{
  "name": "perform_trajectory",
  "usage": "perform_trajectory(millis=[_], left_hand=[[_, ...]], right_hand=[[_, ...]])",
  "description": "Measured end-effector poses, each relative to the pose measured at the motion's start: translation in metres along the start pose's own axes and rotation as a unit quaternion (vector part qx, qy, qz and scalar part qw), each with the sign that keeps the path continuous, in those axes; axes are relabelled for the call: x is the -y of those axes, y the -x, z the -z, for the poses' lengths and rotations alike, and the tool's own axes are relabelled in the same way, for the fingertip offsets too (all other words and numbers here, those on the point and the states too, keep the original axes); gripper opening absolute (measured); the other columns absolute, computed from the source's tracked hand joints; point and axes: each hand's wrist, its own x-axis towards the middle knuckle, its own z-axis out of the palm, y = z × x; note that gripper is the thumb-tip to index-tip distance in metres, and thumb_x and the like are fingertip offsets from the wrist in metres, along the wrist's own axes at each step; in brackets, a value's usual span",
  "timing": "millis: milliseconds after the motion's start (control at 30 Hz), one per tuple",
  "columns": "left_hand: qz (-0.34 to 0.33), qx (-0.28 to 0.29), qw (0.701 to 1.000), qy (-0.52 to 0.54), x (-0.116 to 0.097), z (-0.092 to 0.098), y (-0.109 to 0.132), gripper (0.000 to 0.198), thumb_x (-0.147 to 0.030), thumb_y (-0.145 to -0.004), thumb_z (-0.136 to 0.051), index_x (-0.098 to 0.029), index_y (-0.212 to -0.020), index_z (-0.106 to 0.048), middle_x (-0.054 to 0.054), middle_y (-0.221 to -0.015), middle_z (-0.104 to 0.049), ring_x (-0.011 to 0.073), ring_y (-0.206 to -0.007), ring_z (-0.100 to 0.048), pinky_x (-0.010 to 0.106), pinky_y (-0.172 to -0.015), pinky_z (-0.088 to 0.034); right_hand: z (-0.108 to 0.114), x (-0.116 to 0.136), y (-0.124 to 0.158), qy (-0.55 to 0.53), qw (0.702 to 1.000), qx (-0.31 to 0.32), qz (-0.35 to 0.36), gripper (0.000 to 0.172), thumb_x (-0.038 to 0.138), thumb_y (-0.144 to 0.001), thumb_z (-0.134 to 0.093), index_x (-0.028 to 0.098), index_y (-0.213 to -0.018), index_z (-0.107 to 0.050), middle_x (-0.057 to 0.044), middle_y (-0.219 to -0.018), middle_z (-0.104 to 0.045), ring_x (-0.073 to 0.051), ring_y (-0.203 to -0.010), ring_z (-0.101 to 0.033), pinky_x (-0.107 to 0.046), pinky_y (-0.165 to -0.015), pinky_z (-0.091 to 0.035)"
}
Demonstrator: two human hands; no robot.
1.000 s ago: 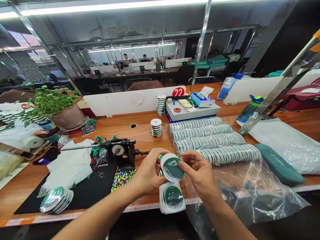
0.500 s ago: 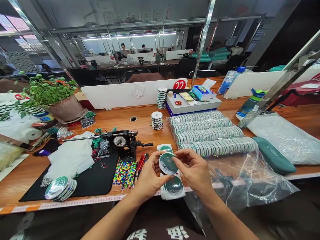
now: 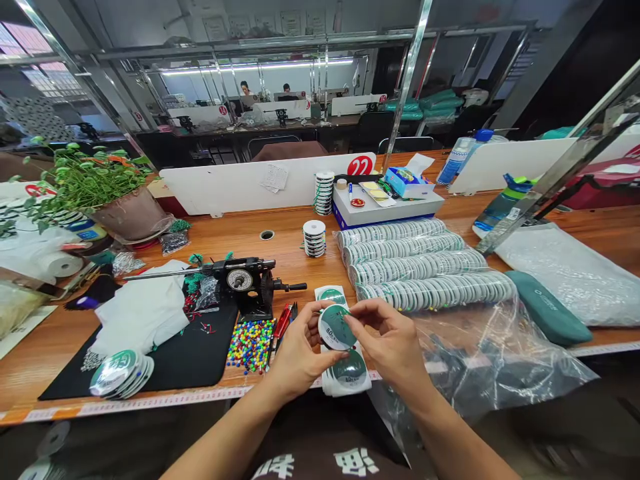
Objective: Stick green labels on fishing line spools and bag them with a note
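Observation:
My left hand (image 3: pixel 297 353) and my right hand (image 3: pixel 387 347) together hold a round white spool with a green label (image 3: pixel 336 328) just above the table's front edge. The fingers of both hands pinch its rim. Under it lies a strip of green round labels on white backing (image 3: pixel 350 377). Several long rows of the same spools (image 3: pixel 415 270) lie on clear plastic just beyond my right hand. A black hand-crank winder with a dial (image 3: pixel 245 283) stands to the left.
A heap of coloured beads (image 3: pixel 250 343) and a red tool (image 3: pixel 283 323) lie by my left hand. A black mat (image 3: pixel 190 360) holds a fan of green-labelled spools (image 3: pixel 120 373). White cloth, a potted plant (image 3: pixel 107 193), a white box (image 3: pixel 380 207), bottles and a teal case (image 3: pixel 547 313) surround them.
Over the second the view tilted down and both hands came lower and closer to me with the spool. In the last half second they hardly moved.

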Motion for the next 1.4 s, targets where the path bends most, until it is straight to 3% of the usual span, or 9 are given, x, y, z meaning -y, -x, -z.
perform_trajectory(millis=[367,733,933,1067,1167,1233,1300,1400], left_hand=[[-0.014,0.012,1.0,-0.022,0.007,0.008,-0.001,0.075,-0.021,-0.064,-0.091,-0.021,-0.126,-0.049,0.008,-0.117,-0.067,0.022,-0.109,-0.067,0.03,-0.094,-0.053],[-0.004,0.032,0.999,-0.039,0.001,0.013,0.005,0.075,-0.025,-0.064,-0.092,-0.021,-0.126,-0.049,0.009,-0.119,-0.066,0.0221,-0.11,-0.066,0.031,-0.095,-0.053],[-0.037,0.045,0.998,-0.024,0.003,0.015,0.007,0.046,-0.04,-0.092,-0.07,-0.021,-0.128,-0.05,0.01,-0.126,-0.064,0.0191,-0.111,-0.064,0.031,-0.098,-0.051],[-0.027,0.02,0.999,-0.011,0.006,0.018,0.007,0.05,-0.039,-0.088,-0.075,-0.021,-0.126,-0.049,0.009,-0.119,-0.068,0.0182,-0.105,-0.067,0.029,-0.094,-0.054],[-0.017,-0.005,1.0,-0.011,0.004,0.019,0.01,0.051,-0.038,-0.085,-0.078,-0.019,-0.122,-0.049,0.008,-0.111,-0.069,0.0166,-0.098,-0.068,0.028,-0.091,-0.055],[-0.009,-0.007,1.0,-0.009,0.002,0.019,0.014,0.052,-0.037,-0.083,-0.08,-0.019,-0.122,-0.049,0.008,-0.11,-0.07,0.0173,-0.1,-0.069,0.028,-0.091,-0.055],[0.005,0.006,1.0,-0.006,-0.001,0.018,0.02,0.055,-0.034,-0.08,-0.082,-0.019,-0.123,-0.05,0.009,-0.113,-0.07,0.0186,-0.101,-0.07,0.028,-0.09,-0.056],[0.031,0.035,0.999,0.001,-0.003,0.018,0.027,0.062,-0.03,-0.076,-0.085,-0.018,-0.125,-0.051,0.011,-0.12,-0.069,0.0197,-0.104,-0.07,0.03,-0.092,-0.056]], right_hand=[[-0.003,0.004,-0.003,0.005,1.0,0.001,0.017,0.016,0.033,-0.089,-0.069,0.017,-0.091,-0.068,-0.005,-0.083,-0.069,-0.016,-0.071,-0.067,-0.026,-0.068,-0.056],[-0.005,0.006,-0.002,0.031,0.998,0.001,0.049,0.007,0.025,-0.09,-0.067,0.018,-0.09,-0.067,-0.001,-0.08,-0.067,-0.012,-0.067,-0.065,-0.022,-0.065,-0.053],[-0.007,0.009,0.001,0.086,0.99,-0.005,0.11,0.004,0.022,-0.093,-0.065,0.019,-0.09,-0.065,0.0,-0.078,-0.066,-0.012,-0.065,-0.063,-0.024,-0.065,-0.052],[-0.001,0.006,-0.005,0.219,0.95,-0.058,0.213,0.006,0.021,-0.097,-0.059,0.019,-0.101,-0.064,-0.008,-0.098,-0.067,-0.019,-0.09,-0.066,-0.032,-0.084,-0.053],[0.001,0.004,-0.01,0.238,0.945,-0.095,0.204,0.015,0.026,-0.098,-0.058,0.017,-0.11,-0.062,-0.011,-0.108,-0.064,-0.023,-0.1,-0.061,-0.038,-0.09,-0.05],[-0.003,0.006,-0.01,0.202,0.966,-0.047,0.157,0.025,0.033,-0.095,-0.064,0.017,-0.114,-0.061,-0.008,-0.102,-0.064,-0.02,-0.088,-0.061,-0.034,-0.081,-0.05],[-0.011,0.007,-0.009,0.161,0.982,0.044,0.085,0.033,0.038,-0.089,-0.07,0.018,-0.114,-0.061,-0.005,-0.096,-0.065,-0.017,-0.079,-0.059,-0.031,-0.073,-0.048],[-0.022,0.008,-0.008,0.116,0.982,0.148,-0.009,0.025,0.043,-0.089,-0.068,0.02,-0.096,-0.065,-0.001,-0.085,-0.066,-0.016,-0.075,-0.061,-0.028,-0.069,-0.044]])
